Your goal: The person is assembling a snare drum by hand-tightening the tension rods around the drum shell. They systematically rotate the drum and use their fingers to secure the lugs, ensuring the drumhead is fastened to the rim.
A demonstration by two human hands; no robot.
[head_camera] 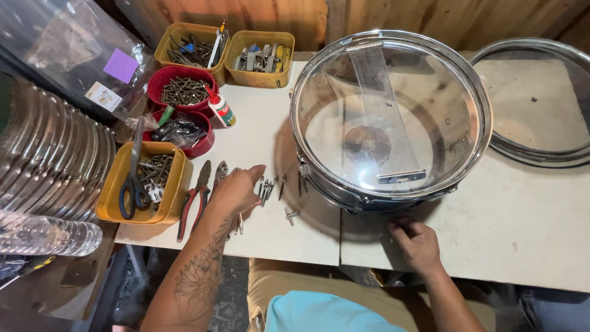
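A snare drum (442,80) with a clear head, chrome hoop and metal snare wires lies on the white worktable (528,227). My left hand (236,190) rests on the table to its left, fingertips touching a small pile of metal tension rods (268,187). Whether it grips one I cannot tell. My right hand (418,245) lies palm down at the table's front edge, just below the drum's near rim, fingers together and holding nothing I can see. A loose drum key-like metal part (292,214) lies between the hands.
Red-handled pliers (195,200) lie beside my left hand. Yellow trays (110,190) (259,58) and red bowls (183,86) of screws, scissors and hardware stand at left, with a small glue bottle (221,109). A loose chrome hoop (553,150) lies right; stacked hoops (49,154) at far left.
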